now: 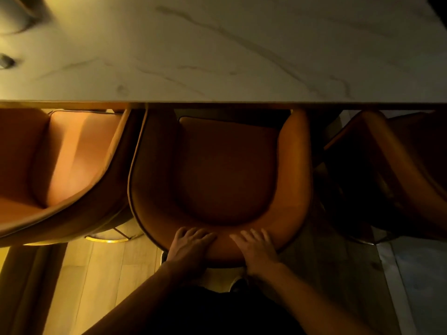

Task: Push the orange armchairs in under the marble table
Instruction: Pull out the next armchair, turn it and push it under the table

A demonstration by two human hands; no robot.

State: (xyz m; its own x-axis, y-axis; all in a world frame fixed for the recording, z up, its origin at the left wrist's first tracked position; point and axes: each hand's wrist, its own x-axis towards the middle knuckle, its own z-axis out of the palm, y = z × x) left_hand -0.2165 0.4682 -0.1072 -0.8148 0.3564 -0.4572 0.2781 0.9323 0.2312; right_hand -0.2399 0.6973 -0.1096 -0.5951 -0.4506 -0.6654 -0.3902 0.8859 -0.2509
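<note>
Seen from above, the middle orange armchair (222,170) stands in front of me with its front edge under the rim of the marble table (217,56). My left hand (189,247) and my right hand (257,249) lie side by side on top of its curved backrest, fingers stretched forward and resting flat on the leather. A second orange armchair (60,160) stands to the left, its backrest angled toward me. A third orange armchair (391,170) sits in shadow on the right.
The three chairs stand close together with narrow gaps between them. A chair's gold base ring (108,240) shows on the wooden floor (96,281) at the left. Blurred dark objects (7,61) lie on the table's far left.
</note>
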